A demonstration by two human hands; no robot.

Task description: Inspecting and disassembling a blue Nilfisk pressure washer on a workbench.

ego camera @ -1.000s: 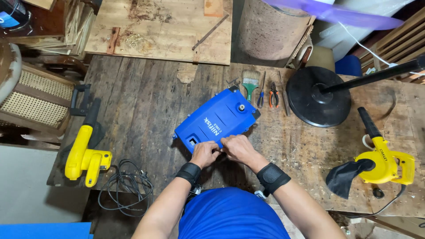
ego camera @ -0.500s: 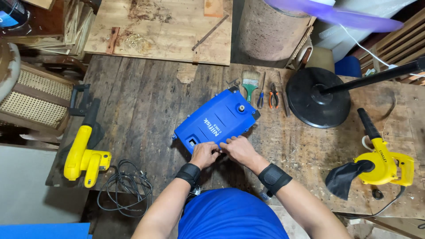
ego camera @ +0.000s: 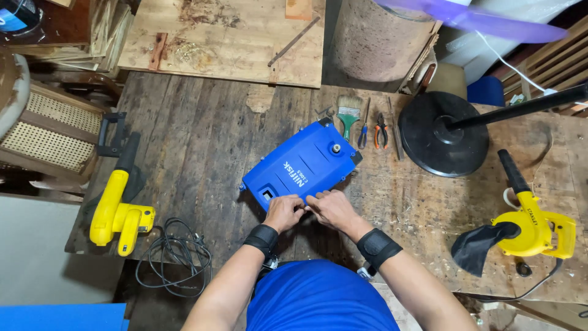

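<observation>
**At the near bench edge: blue housing held by both hands**

Nearest the viewer, the left hand and the right hand are seen side by side on the near end of a blue plastic housing. Both hands are curled, fingers bent onto the casing's lower edge; whether anything smaller is pinched between them cannot be told. Black wrist bands are worn on both forearms.

The housing is a flat, roughly rectangular blue shell, laid tilted on the wooden workbench, its far corner pointing up and right. White lettering is printed across its face, a small dark window is set near the hands, and a metal stud stands near the far end.

Bare planks are left to the left of the housing, up to a yellow blower at the bench's left edge, with a coiled black cable hanging just off the near edge. To the right, a second yellow blower with a black bag is laid well apart.

Just beyond the housing, a paintbrush, a screwdriver and pliers are lined up beside a black round fan base. Farthest off, a plywood sheet is seen.
</observation>
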